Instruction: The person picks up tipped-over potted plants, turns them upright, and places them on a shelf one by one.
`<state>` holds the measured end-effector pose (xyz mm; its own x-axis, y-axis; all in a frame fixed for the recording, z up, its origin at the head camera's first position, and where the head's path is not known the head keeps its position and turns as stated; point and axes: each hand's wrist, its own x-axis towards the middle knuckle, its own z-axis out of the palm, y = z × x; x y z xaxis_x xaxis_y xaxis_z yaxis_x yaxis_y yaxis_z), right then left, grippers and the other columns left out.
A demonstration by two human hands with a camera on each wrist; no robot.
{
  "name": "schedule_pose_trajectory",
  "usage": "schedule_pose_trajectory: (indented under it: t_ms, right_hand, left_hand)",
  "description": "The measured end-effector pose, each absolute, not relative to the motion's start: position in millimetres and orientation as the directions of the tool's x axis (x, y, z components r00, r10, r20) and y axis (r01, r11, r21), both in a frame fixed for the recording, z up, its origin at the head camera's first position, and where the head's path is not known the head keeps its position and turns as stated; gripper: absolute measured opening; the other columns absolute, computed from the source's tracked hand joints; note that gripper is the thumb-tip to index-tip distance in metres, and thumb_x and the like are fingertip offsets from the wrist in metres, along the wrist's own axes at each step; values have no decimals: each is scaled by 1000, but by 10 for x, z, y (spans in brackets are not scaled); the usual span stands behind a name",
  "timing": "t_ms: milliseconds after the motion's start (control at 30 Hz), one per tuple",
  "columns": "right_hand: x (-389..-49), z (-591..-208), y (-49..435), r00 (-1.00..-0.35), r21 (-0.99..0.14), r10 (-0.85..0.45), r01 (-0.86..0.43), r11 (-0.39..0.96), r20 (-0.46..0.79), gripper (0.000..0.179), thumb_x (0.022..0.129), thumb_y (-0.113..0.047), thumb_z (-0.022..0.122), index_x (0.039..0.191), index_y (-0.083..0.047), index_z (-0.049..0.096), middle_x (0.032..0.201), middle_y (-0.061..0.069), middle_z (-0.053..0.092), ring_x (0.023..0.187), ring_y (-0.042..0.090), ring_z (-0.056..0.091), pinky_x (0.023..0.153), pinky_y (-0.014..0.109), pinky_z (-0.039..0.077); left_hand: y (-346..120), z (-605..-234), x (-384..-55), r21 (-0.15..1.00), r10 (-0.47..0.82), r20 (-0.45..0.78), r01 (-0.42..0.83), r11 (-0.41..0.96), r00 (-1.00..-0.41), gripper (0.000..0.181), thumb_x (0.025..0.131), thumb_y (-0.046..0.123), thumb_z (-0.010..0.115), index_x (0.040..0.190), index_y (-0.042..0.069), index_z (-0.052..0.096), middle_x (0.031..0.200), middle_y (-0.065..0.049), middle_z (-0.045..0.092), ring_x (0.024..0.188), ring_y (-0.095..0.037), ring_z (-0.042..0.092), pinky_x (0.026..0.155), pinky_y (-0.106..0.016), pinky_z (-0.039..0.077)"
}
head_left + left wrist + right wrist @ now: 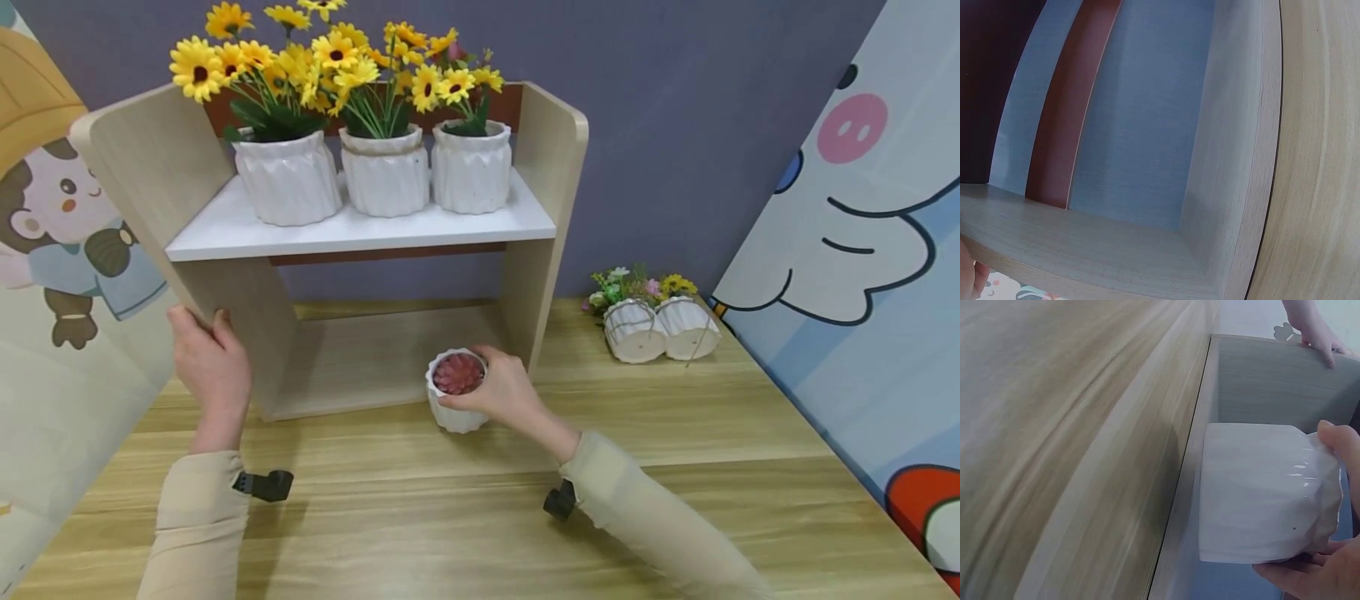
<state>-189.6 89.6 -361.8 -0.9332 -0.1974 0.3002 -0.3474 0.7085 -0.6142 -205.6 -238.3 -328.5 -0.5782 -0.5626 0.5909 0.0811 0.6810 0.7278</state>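
Observation:
My right hand [504, 389] grips the rim of a white fluted pot [1260, 494], thumb on one side and fingers on the other. A dark red succulent [459, 374] fills the pot's top. The pot is at the front edge of the lower board [352, 354] of a small wooden shelf [558, 158]; whether it touches the board cannot be told. At the shelf's left side panel, my left hand [213, 362] holds the front edge, the thumb on the inner face. Only a bit of that hand [967, 275] shows in the left wrist view.
On the upper white board [360, 237] stand three white pots, one of them a left pot [288, 179], with yellow daisies. Two more flower pots [633, 332] lie on their sides on the wooden table [420, 533] at right. A purple-grey wall [660, 133] rises behind.

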Motion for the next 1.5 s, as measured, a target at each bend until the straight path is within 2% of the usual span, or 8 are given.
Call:
schedule_pose_trajectory:
  t_ms: [667, 1133, 1333, 1500]
  right_hand:
    - [-2130, -3709, 528, -951, -653, -195, -308, 692, 242, 75, 56, -49, 80, 115, -8, 58, 104, 8, 66, 94, 24, 62, 77, 35, 50]
    - [-2264, -3758, 167, -931, -628, -246, -365, 688, 271, 61, 59, -52, 78, 102, -12, 62, 97, 2, 66, 87, 18, 63, 72, 27, 50]
    - [-2309, -3736, -2, -943, -627, -240, -333, 705, 231, 74, 59, -53, 78, 116, -9, 57, 107, 6, 64, 95, 22, 61, 78, 29, 50]
    - [-2364, -3715, -127, -948, -642, -262, -316, 698, 181, 79, 61, -54, 76, 123, -11, 53, 113, 4, 62, 99, 19, 60, 80, 28, 49]
  left_hand:
    - [-2393, -3296, -2088, 726, -570, 598, 81, 683, -563, 41, 95, 37, 37, 116, 2, 40, 113, -24, 53, 108, -39, 52, 85, -52, 39]
    - [-2369, -3278, -2064, 734, -584, 593, 72, 676, -555, 41, 95, 36, 37, 116, 1, 40, 113, -24, 54, 107, -40, 52, 87, -52, 39]
    - [-2381, -3283, -2066, 727, -575, 605, 88, 681, -550, 40, 95, 35, 39, 114, 0, 41, 110, -27, 53, 104, -43, 52, 83, -53, 38]
    - [-2386, -3289, -2050, 738, -577, 597, 99, 668, -557, 40, 95, 34, 39, 116, 0, 40, 112, -25, 53, 107, -42, 51, 84, -54, 37]
